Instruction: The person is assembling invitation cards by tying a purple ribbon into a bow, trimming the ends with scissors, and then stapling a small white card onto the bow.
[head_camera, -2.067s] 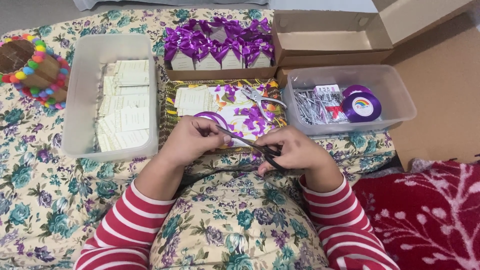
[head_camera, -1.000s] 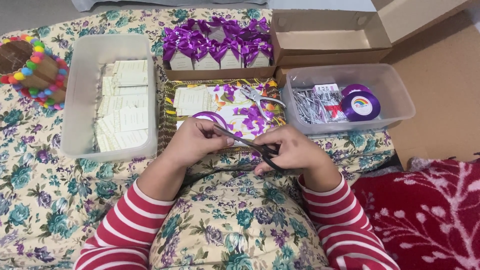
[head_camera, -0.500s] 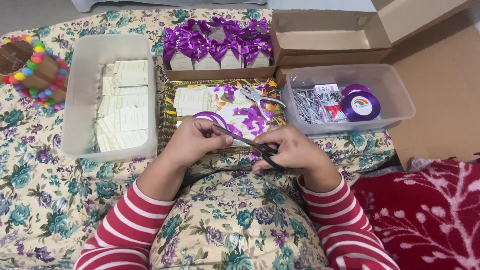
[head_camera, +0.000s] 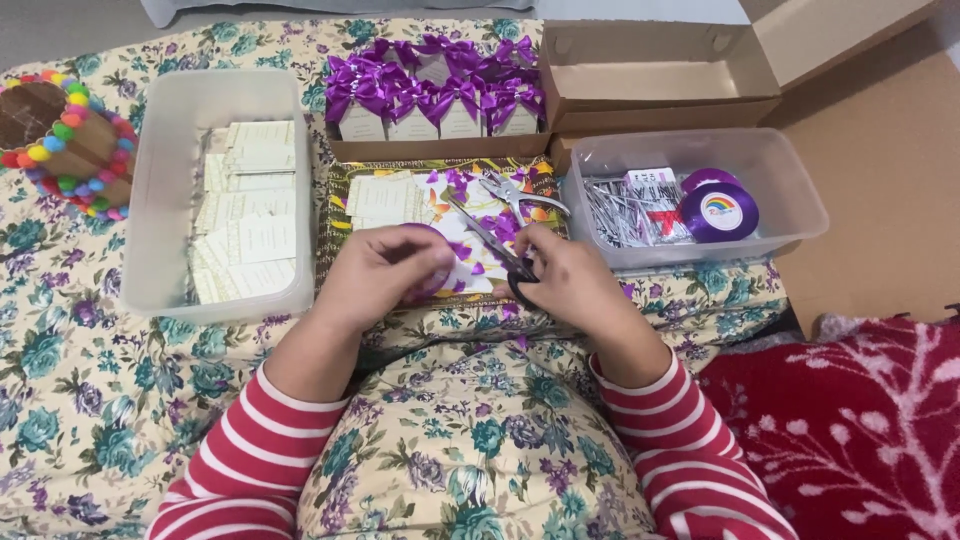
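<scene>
While the clear plastic tub of cream cards (head_camera: 160, 190) sits at the left edge, the left hand (head_camera: 385, 275) pinches a purple ribbon roll (head_camera: 432, 262) over the patterned tray (head_camera: 338, 235); just right, the right hand (head_camera: 570, 285) grips black-handled scissors (head_camera: 495, 248), blades apart; another clear tub (head_camera: 790, 190) borders them, with open room only on the floral lap

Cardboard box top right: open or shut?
Open. The cardboard box has its lid flap swung up and back at right, exposing the bare brown interior; nothing visible inside.
</scene>
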